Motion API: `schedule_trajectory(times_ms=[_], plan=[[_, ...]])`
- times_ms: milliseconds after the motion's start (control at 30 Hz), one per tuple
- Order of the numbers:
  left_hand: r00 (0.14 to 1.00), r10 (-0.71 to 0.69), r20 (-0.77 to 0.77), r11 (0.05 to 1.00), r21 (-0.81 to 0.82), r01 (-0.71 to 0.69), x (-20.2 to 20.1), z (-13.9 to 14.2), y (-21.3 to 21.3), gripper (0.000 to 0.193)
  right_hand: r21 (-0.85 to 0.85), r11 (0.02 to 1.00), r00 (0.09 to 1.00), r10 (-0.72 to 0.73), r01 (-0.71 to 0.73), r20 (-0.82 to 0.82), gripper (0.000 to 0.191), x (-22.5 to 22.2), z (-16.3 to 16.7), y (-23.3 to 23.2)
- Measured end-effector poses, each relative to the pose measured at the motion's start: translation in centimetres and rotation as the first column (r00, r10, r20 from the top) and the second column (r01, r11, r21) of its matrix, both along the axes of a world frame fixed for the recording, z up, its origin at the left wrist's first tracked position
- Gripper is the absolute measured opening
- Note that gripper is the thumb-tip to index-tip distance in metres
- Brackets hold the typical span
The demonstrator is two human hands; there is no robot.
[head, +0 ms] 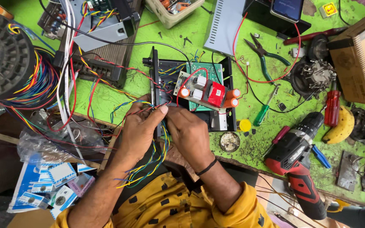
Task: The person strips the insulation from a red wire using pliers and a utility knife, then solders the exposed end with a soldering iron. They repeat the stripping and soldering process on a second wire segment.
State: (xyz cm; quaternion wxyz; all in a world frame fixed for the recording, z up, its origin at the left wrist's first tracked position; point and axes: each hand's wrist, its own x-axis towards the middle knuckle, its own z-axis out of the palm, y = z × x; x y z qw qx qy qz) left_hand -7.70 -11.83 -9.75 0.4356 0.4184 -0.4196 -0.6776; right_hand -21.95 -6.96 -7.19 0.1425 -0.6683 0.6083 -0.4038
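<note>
Coloured wires (146, 162), blue, yellow, green and red, run up from the lower middle of the frame into both hands, which meet at the centre. The left hand (138, 128) has thumb and fingers pinched on the bundle; the right hand (186, 131) presses against it from the right, fingertips curled on the same strands, though exactly how they grip I cannot tell. The two hands touch.

Directly above them, toward the top of the frame, lies the black chassis (229, 99), an open frame whose front panel runs top to bottom just above the left thumb. The hands sit at its near edge, the left one nearer that panel, the right one under the chassis floor. Inside it sits a green board (203, 71) with a smaller board laid across it, carrying a red block (216, 93) and orange capacitors (233, 98). The wires lead up from the fingers along the panel into the chassis.

Further out on the green bench (106, 99): a green screwdriver (263, 110) and pliers (263, 52) to the right, a red drill (296, 162) at lower right, a banana (341, 126) beyond it, a black spool (1, 55) at upper left.
</note>
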Motion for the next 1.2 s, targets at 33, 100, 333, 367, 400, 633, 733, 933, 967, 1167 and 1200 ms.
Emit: schedule_trajectory(times_ms=[33, 100, 333, 367, 400, 633, 733, 933, 967, 1167, 1200], plan=[[1.000, 0.008, -0.019, 1.000, 0.013, -0.008, -0.1, 0.0, 0.0, 0.041, -0.043, 0.999, 0.999, 0.022, -0.023, -0.035, 0.015, 0.0, -0.1, 0.1], [0.999, 0.007, -0.044, 1.000, 0.014, -0.006, -0.1, 0.0, -0.1, 0.042, -0.052, 0.999, 0.994, 0.009, -0.014, -0.105, 0.020, 0.0, -0.1, 0.3], [1.000, -0.016, 0.001, 0.999, 0.032, 0.016, 0.2, 0.3, 0.1, 0.039, -0.013, 1.000, 0.995, 0.027, -0.026, 0.093, 0.018, -0.2, 0.5, -0.1], [0.999, -0.018, 0.032, 0.999, 0.042, 0.017, 0.2, 0.4, 0.1, 0.039, 0.025, 0.999, 0.989, 0.030, -0.034, 0.145, 0.017, -0.3, 0.6, -0.2], [1.000, -0.021, 0.018, 0.999, 0.037, 0.020, 0.2, 0.4, 0.0, 0.039, 0.062, 0.997, 0.980, 0.033, -0.046, 0.196, 0.016, -0.3, 0.6, -0.3], [0.999, -0.020, -0.044, 1.000, 0.014, 0.021, 0.0, 0.8, 0.0, 0.040, 0.096, 0.995, 0.971, 0.011, -0.035, 0.239, 0.021, 0.0, 1.2, -0.3], [0.998, -0.018, -0.063, 1.000, 0.017, 0.019, 0.0, 0.9, 0.1, 0.041, 0.086, 0.996, 0.971, 0.013, -0.034, 0.237, 0.016, 0.1, 1.3, -0.2], [0.999, -0.030, -0.027, 1.000, -0.002, 0.030, 0.1, 0.8, 0.1, 0.039, 0.097, 0.995, 0.985, -0.014, -0.003, 0.174, 0.012, -0.1, 1.6, -0.1], [0.999, -0.038, -0.014, 0.999, -0.008, 0.038, 0.2, 0.8, 0.1, 0.038, 0.089, 0.996, 0.984, 0.006, -0.022, 0.177, 0.013, -0.2, 1.6, -0.1], [0.999, -0.017, -0.041, 0.999, 0.027, 0.019, 0.2, 0.7, 0.0, 0.040, 0.039, 0.994, 0.979, 0.090, -0.098, 0.183, 0.015, -0.6, 1.7, -0.1], [0.999, -0.028, -0.035, 0.999, 0.017, 0.029, 0.2, 0.7, 0.0, 0.040, 0.062, 0.992, 0.974, 0.095, -0.109, 0.204, 0.015, -0.7, 1.7, -0.2]])
